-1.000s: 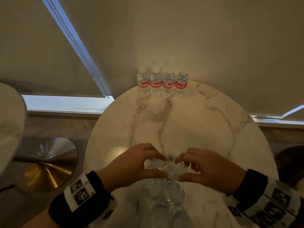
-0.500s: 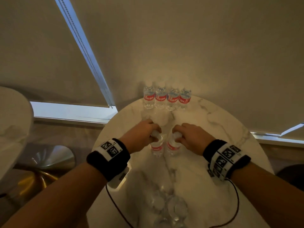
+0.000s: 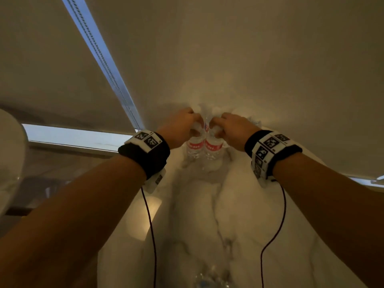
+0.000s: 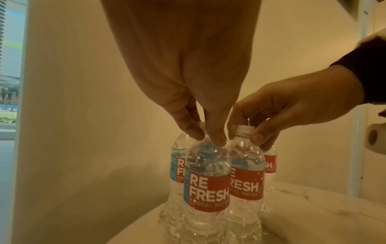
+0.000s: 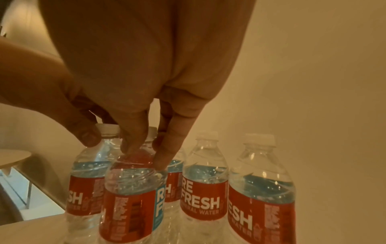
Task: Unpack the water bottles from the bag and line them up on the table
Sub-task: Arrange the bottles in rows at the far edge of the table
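Left hand (image 4: 183,69): fingers clamped around the neck of the left bottle (image 4: 206,189). Right hand (image 5: 133,69): fingers pinched on the neck of the right bottle (image 5: 131,198). Both bottles are upright, side by side and touching, on the marble table (image 3: 239,215), directly in front of the bottle row (image 5: 229,189) at the far edge, against the wall

Round marble table (image 3: 239,215); water bottles (image 5: 203,186) upright at far edge
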Action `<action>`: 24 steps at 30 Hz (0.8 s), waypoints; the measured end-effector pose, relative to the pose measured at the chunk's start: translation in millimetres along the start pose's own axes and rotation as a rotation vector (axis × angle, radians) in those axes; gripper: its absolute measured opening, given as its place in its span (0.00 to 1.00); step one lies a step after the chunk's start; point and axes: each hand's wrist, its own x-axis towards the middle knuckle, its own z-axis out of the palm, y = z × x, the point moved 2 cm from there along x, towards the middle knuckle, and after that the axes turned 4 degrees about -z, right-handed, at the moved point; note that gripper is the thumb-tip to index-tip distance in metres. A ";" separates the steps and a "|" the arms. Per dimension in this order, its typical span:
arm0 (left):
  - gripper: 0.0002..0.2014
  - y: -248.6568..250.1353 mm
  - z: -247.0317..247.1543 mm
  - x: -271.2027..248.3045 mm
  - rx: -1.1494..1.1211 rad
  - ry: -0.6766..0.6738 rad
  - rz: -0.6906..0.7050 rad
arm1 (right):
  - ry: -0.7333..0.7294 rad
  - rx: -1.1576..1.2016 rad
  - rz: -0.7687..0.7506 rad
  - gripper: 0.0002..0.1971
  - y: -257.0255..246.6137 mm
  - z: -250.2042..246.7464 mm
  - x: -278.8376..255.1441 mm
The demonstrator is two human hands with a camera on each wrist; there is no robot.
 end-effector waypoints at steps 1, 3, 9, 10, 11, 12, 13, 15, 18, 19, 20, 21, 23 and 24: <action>0.18 -1.7 -0.6 2.3 -0.002 -0.006 -0.002 | 0.004 -0.007 -0.004 0.16 1.8 -0.6 2.7; 0.19 -3.4 -1.8 4.3 -0.028 -0.006 -0.004 | -0.008 -0.028 -0.003 0.15 3.5 -1.2 5.1; 0.36 -7.7 -0.8 -12.3 -0.092 0.027 -0.087 | -0.013 0.070 0.076 0.33 3.6 -7.0 -16.9; 0.39 -9.8 -0.2 -19.8 -0.109 0.042 -0.100 | 0.007 0.084 0.085 0.36 2.2 -8.9 -27.7; 0.40 -11.5 -0.1 -29.3 -0.129 0.066 -0.113 | 0.026 0.100 0.087 0.38 -1.3 -11.6 -41.0; 0.39 -12.7 0.0 -40.6 -0.149 0.096 -0.121 | 0.044 0.119 0.091 0.39 -4.9 -13.4 -55.5; 0.38 -12.6 0.3 -53.4 -0.164 0.123 -0.125 | 0.056 0.134 0.096 0.38 -8.9 -14.2 -71.3; 0.33 -7.2 1.9 -84.6 -0.185 0.153 -0.125 | 0.056 0.147 0.094 0.35 -19.0 -12.1 -106.0; 0.24 10.6 12.1 -139.9 -0.220 0.138 -0.104 | 0.012 0.178 0.063 0.28 -37.5 3.6 -162.9; 0.21 18.3 17.5 -160.1 -0.257 0.119 -0.085 | 0.002 0.203 0.048 0.25 -45.0 11.0 -182.8; 0.18 27.2 24.3 -181.8 -0.309 0.084 -0.072 | -0.005 0.234 0.025 0.23 -52.4 19.3 -202.9; 0.16 36.7 30.9 -203.8 -0.358 0.044 -0.067 | -0.015 0.271 -0.002 0.21 -60.4 27.4 -222.4; 0.13 55.6 44.4 -247.6 -0.430 -0.037 -0.067 | -0.053 0.354 -0.044 0.21 -76.9 44.3 -259.9; 0.15 64.1 51.1 -266.8 -0.436 -0.084 -0.059 | -0.069 0.377 -0.059 0.21 -83.3 53.3 -275.9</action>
